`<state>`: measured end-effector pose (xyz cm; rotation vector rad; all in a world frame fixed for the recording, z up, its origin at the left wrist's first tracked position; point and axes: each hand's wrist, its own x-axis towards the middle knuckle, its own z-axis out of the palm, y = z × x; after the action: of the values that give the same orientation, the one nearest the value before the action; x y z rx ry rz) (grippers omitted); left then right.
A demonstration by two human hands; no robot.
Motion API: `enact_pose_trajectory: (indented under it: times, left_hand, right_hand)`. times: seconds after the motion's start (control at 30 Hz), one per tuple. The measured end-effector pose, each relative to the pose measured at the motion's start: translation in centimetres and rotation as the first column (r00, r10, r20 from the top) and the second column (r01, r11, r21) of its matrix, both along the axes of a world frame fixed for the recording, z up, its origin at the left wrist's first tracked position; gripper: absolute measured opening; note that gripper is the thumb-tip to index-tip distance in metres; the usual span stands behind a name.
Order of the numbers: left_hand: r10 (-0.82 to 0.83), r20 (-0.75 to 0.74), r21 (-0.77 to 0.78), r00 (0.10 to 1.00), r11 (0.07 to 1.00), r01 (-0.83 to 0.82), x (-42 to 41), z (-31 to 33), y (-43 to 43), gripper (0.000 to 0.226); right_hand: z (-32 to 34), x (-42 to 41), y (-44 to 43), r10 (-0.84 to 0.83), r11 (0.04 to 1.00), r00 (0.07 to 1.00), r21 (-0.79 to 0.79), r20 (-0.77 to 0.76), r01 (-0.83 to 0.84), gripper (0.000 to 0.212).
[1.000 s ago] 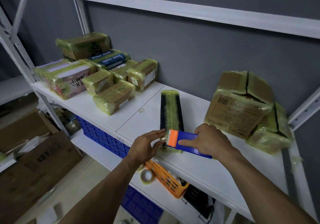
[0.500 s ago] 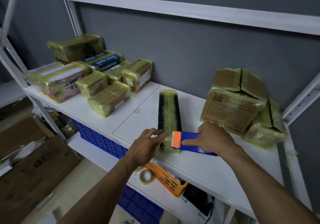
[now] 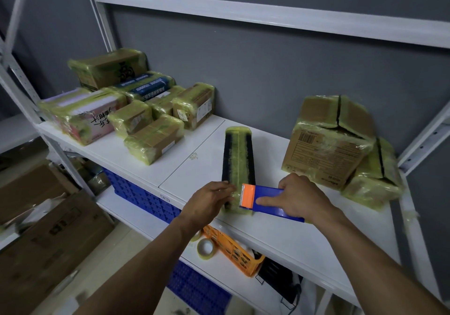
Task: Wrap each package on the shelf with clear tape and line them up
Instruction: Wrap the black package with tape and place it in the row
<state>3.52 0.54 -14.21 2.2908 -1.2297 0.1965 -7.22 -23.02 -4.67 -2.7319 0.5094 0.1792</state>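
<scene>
Storeroom or parcel packing room. White metal rack shelf [image 3: 194, 166] with hole-punched uprights [image 3: 423, 141] against a bare grey wall [image 3: 267, 71]. Shelf holds many small parcels [image 3: 153, 139] wrapped in yellowish clear tape, plus a bigger carton [image 3: 326, 151] with a barcode and a printed form. Blue-and-orange tape dispenser [image 3: 272, 200] held at the shelf front. Lower level: blue plastic crates [image 3: 143, 195], orange basket [image 3: 233, 249], loose tape roll [image 3: 206, 249]. Brown cardboard boxes [image 3: 48, 236] on the floor at left.

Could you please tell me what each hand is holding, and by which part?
The right hand grips the tape dispenser by its blue body. The left hand holds nothing; it only touches the long package.
</scene>
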Motion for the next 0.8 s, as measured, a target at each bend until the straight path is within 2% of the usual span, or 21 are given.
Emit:
enact_pose_trajectory:
  times: [0.1,0.3,0.5,0.6,0.73,0.8]
  left_hand:
    - [-0.008,0.008,0.009,1.000,1.000,0.008,0.1,0.1,0.2,0.034]
    - [0.049,0.003,-0.039,0.999,0.998,-0.048,0.5,0.1,1.2,0.033]
    - [0.043,0.098,0.160,0.994,0.985,-0.059,0.1,0.0,0.9,0.075]
    - [0.057,0.077,0.128,0.995,0.990,-0.066,0.0,-0.2,0.6,0.064]
    - [0.047,0.028,-0.011,0.998,0.999,-0.047,-0.6,-0.1,0.2,0.038]
    - [0.065,0.034,-0.030,0.997,0.998,-0.064,-0.9,0.2,-0.2,0.040]
  right_hand:
    - [0.1,-0.3,-0.1,-0.001,1.000,1.000,0.025,-0.001,0.001,0.060]
    - [1.0,-1.2,-1.9,-0.035,0.999,0.999,-0.021,-0.012,0.035,0.064]
    - [0.5,-0.9,-2.1,-0.029,0.997,0.999,-0.068,-0.021,0.028,0.063]
    - [0.2,-0.4,-2.2,-0.027,0.996,0.999,-0.087,-0.023,0.025,0.066]
    - [-0.3,0.5,-2.2,-0.028,0.996,0.999,-0.088,-0.042,0.024,0.070]
    - [-0.6,0.9,-2.2,-0.030,0.996,0.998,-0.081,-0.047,0.026,0.071]
